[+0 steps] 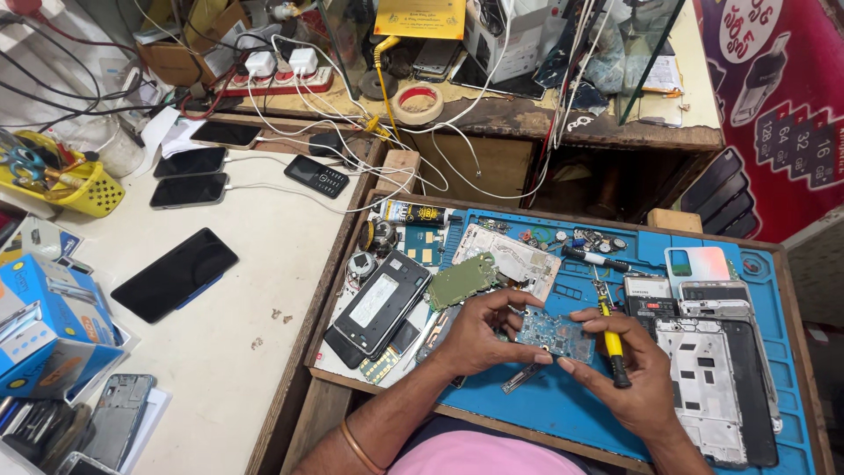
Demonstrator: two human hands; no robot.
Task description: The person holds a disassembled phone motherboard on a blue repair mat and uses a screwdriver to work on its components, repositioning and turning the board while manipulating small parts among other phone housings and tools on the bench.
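Cluttered worktop (pixel 264 352): near its front edge, over the blue silicone mat (pixel 563 405), your left hand (pixel 479 339) pinches the small blue circuit board (pixel 554 334) steady; your right hand (pixel 637 374) grips a yellow-handled screwdriver (pixel 613 339), probably also touching the board.

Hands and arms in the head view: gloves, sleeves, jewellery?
Both hands are bare, no gloves: left hand, right hand. Forearms are bare too, no sleeves reaching them. A thin orange-gold bangle circles the left forearm. A pink garment shows at the bottom edge. No rings or watch visible.
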